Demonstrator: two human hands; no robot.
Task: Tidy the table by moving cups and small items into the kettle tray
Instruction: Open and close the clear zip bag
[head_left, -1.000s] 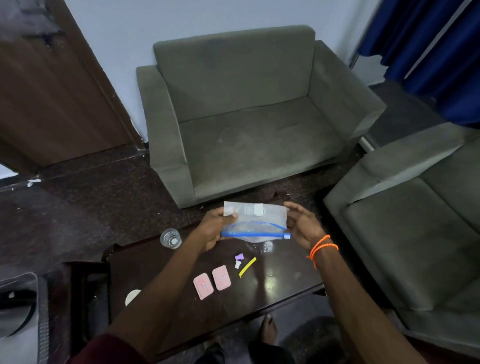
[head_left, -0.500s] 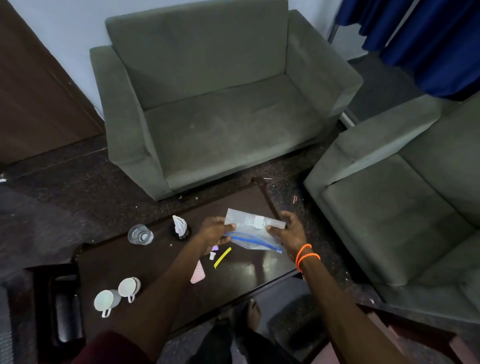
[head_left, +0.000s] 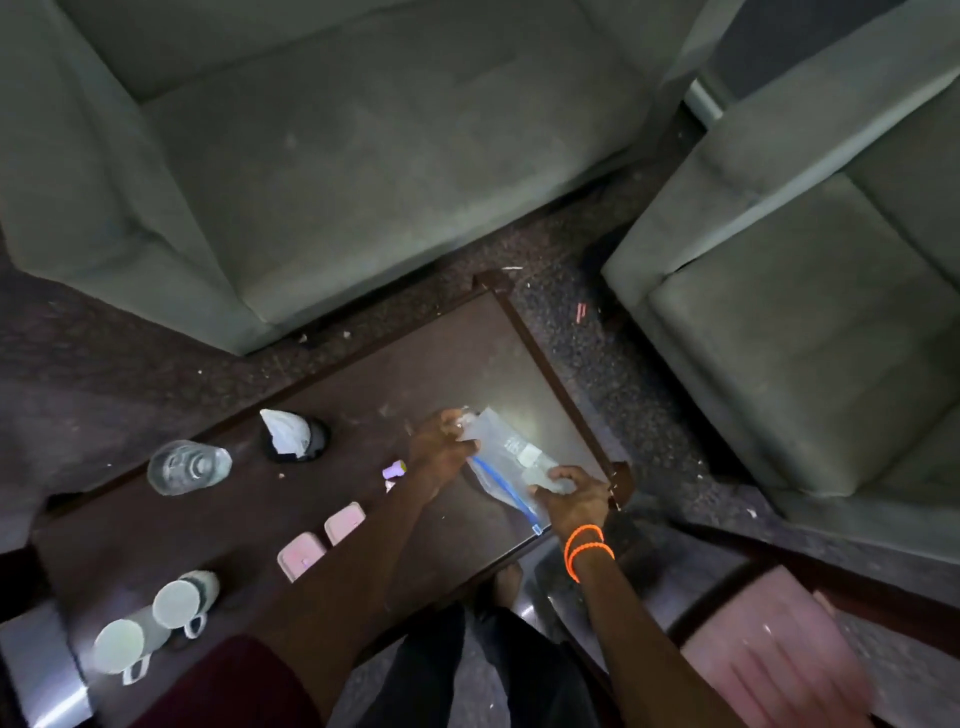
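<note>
**Hands holding a zip bag over the desk**

Both hands grip a clear plastic zip bag with a blue seal strip (head_left: 506, 467) above the right end of the dark brown wooden desk (head_left: 415, 364). The left hand (head_left: 441, 447) has its fingers curled round the bag's far upper corner; the right hand (head_left: 571, 496), with orange bands at the wrist (head_left: 584, 548), pinches the near edge close to the blue strip. The bag lies tilted between them, just over the desk top. Something pale with a white patch shows through the plastic, but what is inside cannot be told.

Left of the hands on the desk, a small purple item (head_left: 393, 472) and a tiny white piece (head_left: 389, 486) sit close together beside the left wrist. Two pink flat rectangular packets (head_left: 322, 538) lie nearer the person, partly covered by the left forearm. Farther left, a dark round holder (head_left: 311, 441) contains crumpled white paper or plastic (head_left: 283, 434). Beside it a clear drinking glass (head_left: 187, 466) lies on its side; it looks empty. Near the desk's left near corner two white ceramic cups with handles (head_left: 150, 621) lie just beside each other, their open mouths facing the camera and showing nothing inside. The kettle tray cannot be made out with certainty.

Grey-green upholstered sofas (head_left: 337, 156) stand beyond and to the right of the desk on a dark speckled floor (head_left: 571, 322).
</note>
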